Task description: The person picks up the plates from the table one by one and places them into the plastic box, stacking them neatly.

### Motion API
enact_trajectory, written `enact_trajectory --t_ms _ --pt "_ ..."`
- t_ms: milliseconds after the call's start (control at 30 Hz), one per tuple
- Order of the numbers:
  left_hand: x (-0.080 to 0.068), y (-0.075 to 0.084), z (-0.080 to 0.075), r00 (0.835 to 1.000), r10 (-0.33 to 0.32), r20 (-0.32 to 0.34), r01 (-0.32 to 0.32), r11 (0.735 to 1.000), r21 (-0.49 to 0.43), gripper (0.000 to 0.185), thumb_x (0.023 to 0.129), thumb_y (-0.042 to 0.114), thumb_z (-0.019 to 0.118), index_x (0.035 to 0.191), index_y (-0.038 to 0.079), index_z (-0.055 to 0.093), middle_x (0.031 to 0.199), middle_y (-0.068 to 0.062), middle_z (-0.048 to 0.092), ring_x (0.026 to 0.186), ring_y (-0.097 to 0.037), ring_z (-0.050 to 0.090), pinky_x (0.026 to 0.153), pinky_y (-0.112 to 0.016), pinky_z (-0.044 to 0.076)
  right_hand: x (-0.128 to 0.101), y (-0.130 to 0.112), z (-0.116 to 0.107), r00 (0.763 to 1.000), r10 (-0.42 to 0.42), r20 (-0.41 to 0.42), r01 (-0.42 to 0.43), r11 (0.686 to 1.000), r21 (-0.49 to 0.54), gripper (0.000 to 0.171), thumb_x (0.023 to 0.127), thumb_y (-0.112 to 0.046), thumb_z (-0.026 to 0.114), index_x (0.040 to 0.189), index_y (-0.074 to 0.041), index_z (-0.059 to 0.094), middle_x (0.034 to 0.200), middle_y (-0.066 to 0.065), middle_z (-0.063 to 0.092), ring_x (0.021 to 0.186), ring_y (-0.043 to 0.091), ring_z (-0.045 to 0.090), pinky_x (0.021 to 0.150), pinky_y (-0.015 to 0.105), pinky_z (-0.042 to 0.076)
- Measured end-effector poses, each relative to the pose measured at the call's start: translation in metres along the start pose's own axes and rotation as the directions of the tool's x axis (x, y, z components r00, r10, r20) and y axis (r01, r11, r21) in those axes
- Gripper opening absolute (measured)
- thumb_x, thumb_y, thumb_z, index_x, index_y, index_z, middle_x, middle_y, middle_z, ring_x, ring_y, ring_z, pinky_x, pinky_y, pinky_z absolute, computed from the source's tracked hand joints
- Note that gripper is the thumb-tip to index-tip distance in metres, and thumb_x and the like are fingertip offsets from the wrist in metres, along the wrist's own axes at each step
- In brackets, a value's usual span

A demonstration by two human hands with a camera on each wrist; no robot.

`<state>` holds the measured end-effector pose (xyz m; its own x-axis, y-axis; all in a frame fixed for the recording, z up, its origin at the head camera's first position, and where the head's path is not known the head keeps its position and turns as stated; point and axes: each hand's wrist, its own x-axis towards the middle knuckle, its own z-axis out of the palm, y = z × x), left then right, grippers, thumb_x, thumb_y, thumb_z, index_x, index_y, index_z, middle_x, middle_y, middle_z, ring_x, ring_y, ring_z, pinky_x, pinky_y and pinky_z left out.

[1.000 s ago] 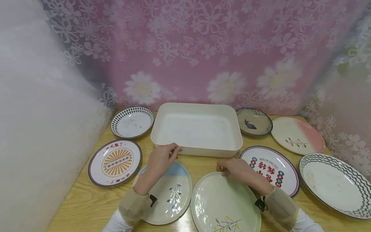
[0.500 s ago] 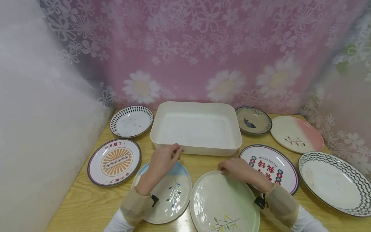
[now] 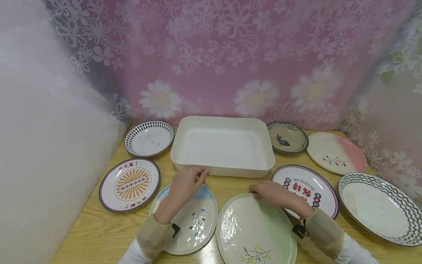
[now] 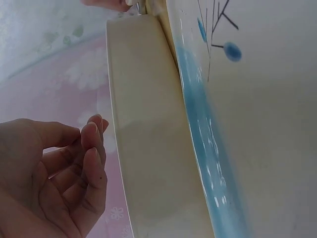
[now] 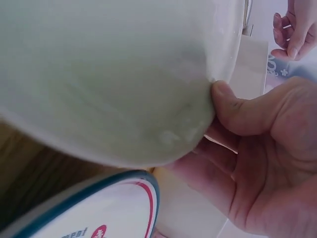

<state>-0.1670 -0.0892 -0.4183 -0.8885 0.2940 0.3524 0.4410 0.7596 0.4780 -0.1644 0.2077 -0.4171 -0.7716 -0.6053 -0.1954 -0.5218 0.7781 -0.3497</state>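
My right hand [image 3: 276,196] pinches the far edge of a large pale green plate [image 3: 250,223] with a yellow-leaf sprig. In the right wrist view, its thumb [image 5: 233,106] lies at the rim with fingers reaching beneath. My left hand [image 3: 184,185] hovers over a cream plate [image 3: 184,234] with a blue band and blue sprig, near the front wall of a white rectangular basin [image 3: 227,171]. In the left wrist view, the left fingers [image 4: 91,183] are loosely curled toward the thumb and hold nothing. The green plate's underside is hidden.
At left lie a plate with orange rays [image 3: 115,190] and a diamond-rimmed plate [image 3: 148,141]. At right are a fish dish [image 3: 291,134], a pink-and-cream plate [image 3: 324,148], a plate with red writing [image 3: 324,187] and a zigzag-rimmed oval plate [image 3: 376,205]. A floral curtain [image 3: 211,62] closes the back.
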Motion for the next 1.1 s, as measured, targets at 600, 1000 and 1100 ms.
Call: enact_trajectory --t_ms 600,1000,1100 --pt "-0.002 -0.002 0.000 0.998 -0.041 0.044 0.042 0.999 -0.016 0.021 0.102 0.023 0.063 0.082 0.018 0.069 0.070 0.010 0.067 0.059 -0.004 0.058 0.050 -0.022 0.044 -0.013 0.003 -0.007 0.995 0.101 -0.026 -0.098 0.990 0.104 0.016 0.099 -0.004 0.056 0.097 -0.015 0.067 0.081 -0.004 0.059 0.068 0.013 0.051 0.057 0.026 0.045" --pt "-0.003 -0.004 0.002 0.998 -0.047 0.040 0.047 0.999 -0.003 0.019 0.101 0.023 0.064 0.087 0.014 0.072 0.070 0.010 0.067 0.059 -0.005 0.059 0.050 -0.023 0.045 -0.017 0.011 -0.012 0.973 0.158 -0.171 -0.143 0.985 0.096 0.017 0.100 -0.004 0.055 0.109 -0.006 0.069 0.087 0.007 0.067 0.069 0.018 0.052 0.059 0.032 0.046" --pt "-0.004 -0.004 0.002 0.998 -0.043 0.039 0.044 0.999 -0.008 0.018 0.101 0.022 0.064 0.089 0.013 0.072 0.070 0.009 0.067 0.059 -0.005 0.059 0.050 -0.023 0.045 -0.019 0.012 -0.014 0.961 0.203 -0.188 -0.180 0.975 0.129 0.019 0.100 -0.005 0.055 0.113 -0.003 0.069 0.090 0.008 0.069 0.073 0.019 0.054 0.063 0.035 0.048"
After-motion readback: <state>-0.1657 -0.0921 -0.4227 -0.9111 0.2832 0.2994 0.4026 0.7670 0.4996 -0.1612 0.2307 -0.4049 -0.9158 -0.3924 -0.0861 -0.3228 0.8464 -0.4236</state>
